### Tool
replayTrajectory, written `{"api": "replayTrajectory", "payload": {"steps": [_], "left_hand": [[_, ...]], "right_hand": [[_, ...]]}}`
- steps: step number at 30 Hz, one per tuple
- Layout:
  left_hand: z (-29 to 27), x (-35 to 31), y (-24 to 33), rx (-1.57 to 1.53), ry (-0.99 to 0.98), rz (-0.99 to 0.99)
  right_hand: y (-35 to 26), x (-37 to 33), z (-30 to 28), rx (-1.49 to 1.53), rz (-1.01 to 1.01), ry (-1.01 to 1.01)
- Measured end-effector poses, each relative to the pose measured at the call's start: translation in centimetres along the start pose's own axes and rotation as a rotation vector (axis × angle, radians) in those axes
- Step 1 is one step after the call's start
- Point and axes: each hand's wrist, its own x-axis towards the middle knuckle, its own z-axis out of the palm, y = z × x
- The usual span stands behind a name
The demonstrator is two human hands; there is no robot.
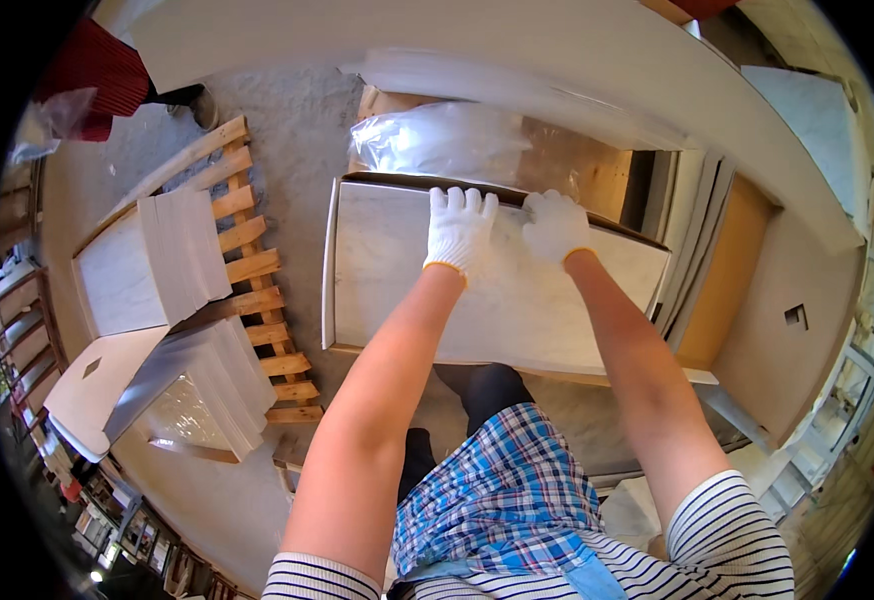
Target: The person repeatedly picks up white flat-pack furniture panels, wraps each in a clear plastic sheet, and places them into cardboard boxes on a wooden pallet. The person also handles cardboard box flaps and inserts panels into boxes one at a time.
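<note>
While the gloved left hand [460,228] lies with fingers slightly spread at twelve o'clock on the far edge of the central marble-patterned panel [517,295], the right hand [554,228] curls at that edge toward two o'clock; I cannot tell whether it pinches. A wooden pallet [254,265] sits toward nine o'clock.

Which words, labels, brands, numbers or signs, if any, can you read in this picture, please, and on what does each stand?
None can be read.
Pale panel under the left hand and right hand: no lettering visible.
Brown cardboard at the right: only a small dark square shape, not text.
Shelves at the left rim: too small and blurred to tell.
</note>
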Motion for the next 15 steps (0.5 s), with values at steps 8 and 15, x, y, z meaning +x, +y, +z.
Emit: {"api": "replayTrajectory", "payload": {"steps": [8,15], "left_hand": [[-10.9,-3.6,-0.8,-0.208,0.255,-0.369],[-18.1,-20.0,6.2,-1.510,0.031,-1.436]], "right_hand": [[-2.2,-7.5,-9.5,0.200,-0.113,-0.169],[-6.0,-19.9,-13.2,0.315,-0.233,-0.314]]}}
